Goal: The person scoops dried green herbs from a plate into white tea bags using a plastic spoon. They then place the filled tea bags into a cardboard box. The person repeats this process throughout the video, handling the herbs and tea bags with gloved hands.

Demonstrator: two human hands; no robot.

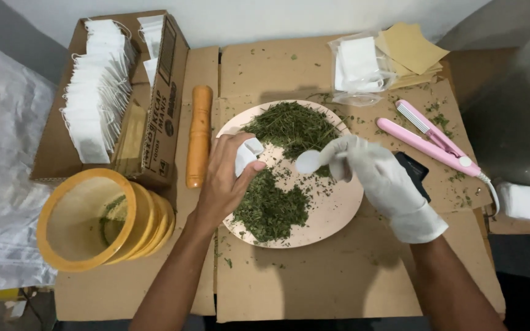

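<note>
Small white filter bag [249,153] — pinched shut in bare left hand [228,178], plate's [338,211] nine o'clock. White spoon [309,161] gripped by gloved right hand [378,175] (above dried green herbs [271,208]) — three o'clock.

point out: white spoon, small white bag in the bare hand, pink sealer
white spoon [307,162], head view, on its round bowl.
small white bag [248,154], head view, on the part showing above the left hand's fingers.
pink sealer [427,141], head view, on the lower arm's middle.
</note>
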